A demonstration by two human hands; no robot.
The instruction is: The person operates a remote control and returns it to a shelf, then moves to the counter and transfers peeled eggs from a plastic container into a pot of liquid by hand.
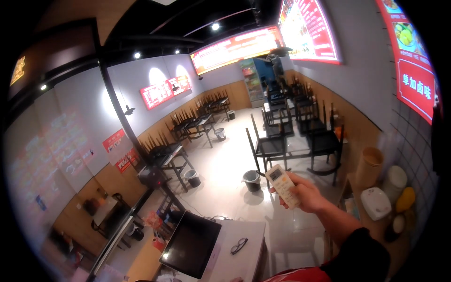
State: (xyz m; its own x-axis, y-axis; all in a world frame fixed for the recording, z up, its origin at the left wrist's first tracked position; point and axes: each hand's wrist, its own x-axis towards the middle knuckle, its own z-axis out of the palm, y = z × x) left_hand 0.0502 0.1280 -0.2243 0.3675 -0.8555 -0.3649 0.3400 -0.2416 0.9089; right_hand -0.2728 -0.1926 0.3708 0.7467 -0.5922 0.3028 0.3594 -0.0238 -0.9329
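I grip a pale remote control [283, 184] in my right hand [307, 193], thumb over its buttons, its screen end projecting beyond my grip. To the near left, 1 pair of glasses [238, 246] lies on the counter [251, 229].

glowing menu panels [310, 33], ceiling spotlights [215, 27], white glare on floor [225, 152], fisheye bending, black corners

Remote [283, 187]: 1. Right hand [305, 193]: 1. Computer screen [191, 244]: 1. Eyeglasses [239, 246]: 1 pair. Fridge [253, 84]: 1. Bins [253, 184]: 4, plus 1 at lower left, real or reflected unclear. Large lit signs [239, 48], top centre to far right: 3. Chairs [271, 147]: many, crowded too densely for a count.
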